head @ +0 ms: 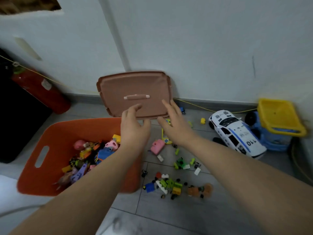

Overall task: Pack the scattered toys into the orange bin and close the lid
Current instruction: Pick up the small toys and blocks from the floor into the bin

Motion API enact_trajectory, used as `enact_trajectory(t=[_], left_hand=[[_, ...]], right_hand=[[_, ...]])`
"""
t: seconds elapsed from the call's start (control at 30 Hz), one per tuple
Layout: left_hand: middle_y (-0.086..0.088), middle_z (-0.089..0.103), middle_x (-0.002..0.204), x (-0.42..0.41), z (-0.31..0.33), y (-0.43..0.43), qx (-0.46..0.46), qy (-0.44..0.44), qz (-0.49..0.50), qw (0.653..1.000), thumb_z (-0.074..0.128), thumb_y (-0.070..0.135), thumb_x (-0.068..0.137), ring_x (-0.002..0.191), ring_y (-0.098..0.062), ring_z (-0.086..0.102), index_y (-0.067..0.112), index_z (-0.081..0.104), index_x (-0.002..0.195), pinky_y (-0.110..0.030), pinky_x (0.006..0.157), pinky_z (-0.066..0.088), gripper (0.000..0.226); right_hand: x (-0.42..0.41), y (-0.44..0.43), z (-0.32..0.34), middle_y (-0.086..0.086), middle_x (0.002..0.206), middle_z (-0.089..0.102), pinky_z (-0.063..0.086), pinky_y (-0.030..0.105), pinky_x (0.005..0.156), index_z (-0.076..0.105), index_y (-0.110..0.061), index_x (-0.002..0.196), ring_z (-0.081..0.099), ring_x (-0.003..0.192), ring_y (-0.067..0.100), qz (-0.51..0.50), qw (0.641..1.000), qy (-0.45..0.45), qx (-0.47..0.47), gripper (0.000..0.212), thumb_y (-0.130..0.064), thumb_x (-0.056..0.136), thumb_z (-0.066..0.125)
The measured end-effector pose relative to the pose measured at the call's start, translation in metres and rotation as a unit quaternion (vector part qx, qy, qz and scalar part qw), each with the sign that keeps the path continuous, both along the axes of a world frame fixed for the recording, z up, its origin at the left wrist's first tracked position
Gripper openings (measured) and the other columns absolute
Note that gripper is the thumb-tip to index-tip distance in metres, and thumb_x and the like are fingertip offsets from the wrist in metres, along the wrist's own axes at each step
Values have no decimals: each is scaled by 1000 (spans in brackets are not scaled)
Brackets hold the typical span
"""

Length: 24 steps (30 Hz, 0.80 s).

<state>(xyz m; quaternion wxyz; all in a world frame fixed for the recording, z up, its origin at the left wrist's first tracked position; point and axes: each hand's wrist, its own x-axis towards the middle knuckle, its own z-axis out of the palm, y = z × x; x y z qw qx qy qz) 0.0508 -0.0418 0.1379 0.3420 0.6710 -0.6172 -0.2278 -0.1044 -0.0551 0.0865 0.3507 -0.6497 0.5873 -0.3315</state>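
**Hovering Empty-Handed by the Lid, Toys Waiting on the Floor**

Holding the left hand [133, 128] above the far right corner of the orange bin [55, 133], fingers spread wide and lightly bent, gripping nothing. Holding the right hand [176, 128] just beside it over the floor [169, 217], likewise wide open and empty. Facing the lid [135, 87], propped against the wall [203, 48] just behind the bin with its handle outward; leaving contact with its lower edge impossible to judge. Finding the bin on the floor at the left, partly filled with mixed toys [88, 156].

Judging the packing far from finished, so probably leaving the lid alone for now and turning to the loose pieces first. Scooping the small blocks [169, 184] near the bin's right wall with both palms cupped together rather than pinching them one by one, watching for tiny wheels rolling away. Taking the pink toy [157, 146] next. Lifting the white police car [237, 136] two-handed by its body and laying it on top of the pile, expecting a tight fit. Treating the yellow-and-blue truck [279, 116] by the wall likewise, possibly too bulky. Settling everything below the rim before fetching the lid, then pressing it down evenly at the corners.
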Motion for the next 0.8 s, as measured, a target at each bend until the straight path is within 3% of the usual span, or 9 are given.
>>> enact_trajectory(t=[0.07,0.13,0.23,0.37,0.53,0.6,0.7,0.8], left_hand=[[1,45,138,-21,-4,-3,15,5,-22,1000,60,17,89,121,-9,47,25,50,137,-16,93,30,50],[1,41,140,-35,-16,-5,57,9,-44,997,60,20,88,118,-9,47,28,48,138,-16,94,32,52],[-6,35,143,-48,-44,-11,168,-4,-56,984,61,34,85,121,-29,51,31,42,140,-41,103,45,58],[-15,25,148,-55,-83,-18,307,-74,-60,947,61,38,87,133,-40,37,30,33,147,-46,112,35,67],[-15,19,154,-59,-125,-5,333,-118,-55,934,64,35,86,143,-40,20,30,32,147,-44,115,23,69],[-13,4,160,-59,-146,2,343,-140,-69,926,68,43,82,147,-41,4,33,24,149,-49,116,18,81],[-4,-31,158,-63,-176,2,385,-176,-82,902,71,69,70,144,-43,-26,42,-10,152,-66,115,15,119],[-13,-50,146,-69,-192,3,407,-237,-131,872,70,83,56,136,-49,-39,37,-28,149,-69,115,7,143]], right_hand=[[-22,-1,-15,2,168,1,29,42,117,19,-35,157,27,149,25,-28,999,41,16,69,-50,98,52],[-40,-1,-29,7,167,0,29,44,118,19,-33,157,20,151,29,-48,994,90,38,75,-51,95,57],[-60,-2,-50,10,167,-4,29,56,116,16,-34,157,13,151,38,-51,974,206,79,83,-59,90,57],[-71,-4,-73,8,166,-9,25,63,115,12,-34,156,3,151,39,-40,949,285,130,83,-56,90,57],[-64,-15,-104,5,165,-9,24,68,112,11,-34,156,-3,151,39,-42,937,291,186,81,-54,92,56],[-55,-23,-117,5,165,-10,22,70,111,11,-34,156,-5,151,38,-43,933,298,197,81,-55,91,55],[-43,-35,-131,5,165,-11,17,73,111,11,-35,156,-11,151,37,-51,934,300,187,83,-60,90,54],[-37,-51,-141,6,166,-11,13,75,111,10,-34,155,-14,151,37,-56,936,296,182,87,-68,87,53]])
